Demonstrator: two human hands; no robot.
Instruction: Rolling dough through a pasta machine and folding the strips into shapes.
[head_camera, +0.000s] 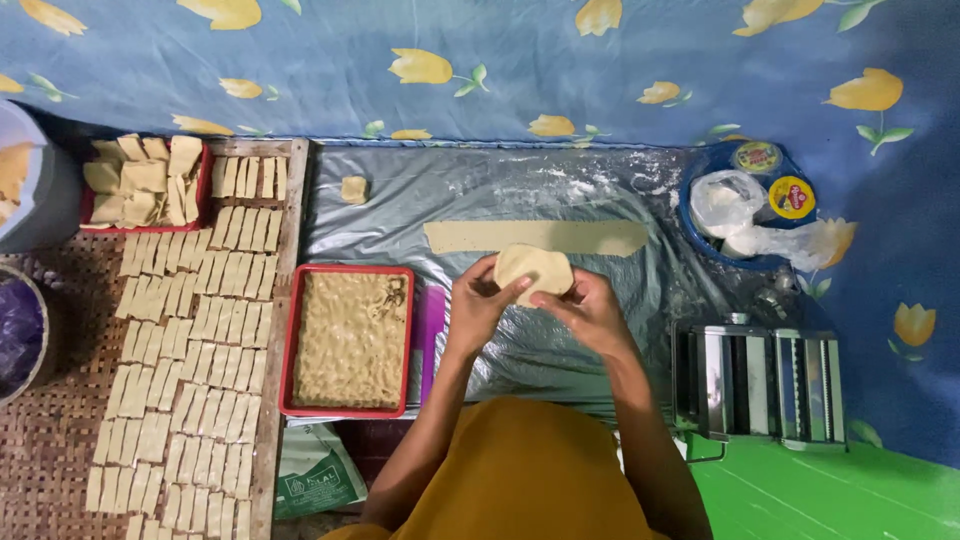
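1. Nearest the camera, the person's orange garment fills the bottom middle, both bare forearms reaching forward from it.
2. A silver plastic sheet, crinkled and dusted with flour, is the work surface, spread over a blue flowered cloth.
3. A wooden tray along the sheet's left edge carries rows of pale cut dough rectangles, laid flat and apart, likely so they do not stick.
4. A red tray at the sheet's lower left holds lumpy tan filling.
5. A steel pasta roller stands off the sheet's lower right corner.
6. A long dough strip lies flat across the sheet's middle.
7. The left hand and right hand are both pinched on a soft round dough disc, held up just above the strip.
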